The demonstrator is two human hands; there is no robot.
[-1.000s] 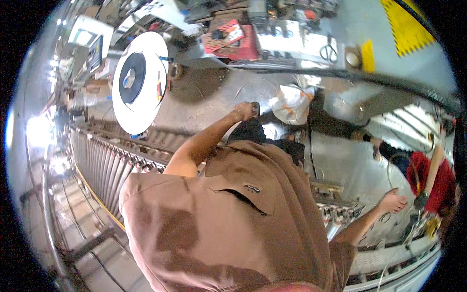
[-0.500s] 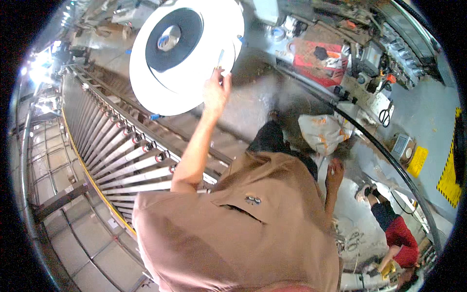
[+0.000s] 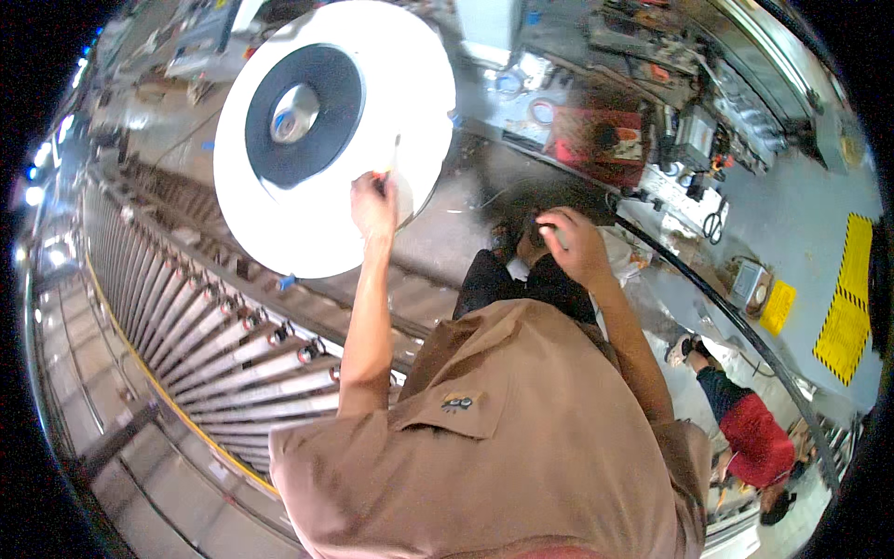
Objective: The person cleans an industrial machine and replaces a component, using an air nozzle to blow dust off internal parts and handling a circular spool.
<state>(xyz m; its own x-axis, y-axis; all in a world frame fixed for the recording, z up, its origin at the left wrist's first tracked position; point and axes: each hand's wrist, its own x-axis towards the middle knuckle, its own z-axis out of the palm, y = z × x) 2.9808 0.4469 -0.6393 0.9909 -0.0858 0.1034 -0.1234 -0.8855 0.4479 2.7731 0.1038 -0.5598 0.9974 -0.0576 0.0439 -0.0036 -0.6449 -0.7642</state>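
A large round white disc [image 3: 410, 88], with a dark ring [image 3: 265, 140] and a shiny metal centre [image 3: 294, 114], fills the upper left. My left hand [image 3: 374, 207] is over its near right part, fingers closed round a slim tool with a thin shaft [image 3: 397, 151] and a bit of orange at its base. Its exact kind is too blurred to tell. My right hand [image 3: 579, 247] is raised in front of my body, right of the disc and apart from it. Its fingers are loosely curved, thumb apart, with nothing visible in them.
A roller conveyor [image 3: 251, 373] curves along the left, edged by a yellow rail [image 3: 172, 343]. At right stands a grey bench with a red tray [image 3: 596, 140], scissors [image 3: 713, 224] and yellow signs [image 3: 843, 307]. A black cable [image 3: 717, 289] crosses there. Another person in red [image 3: 756, 438] is lower right.
My right hand has risen from low at my right side to in front of my body. My left hand and its tool have shifted left and nearer. The disc appears lower and further left.
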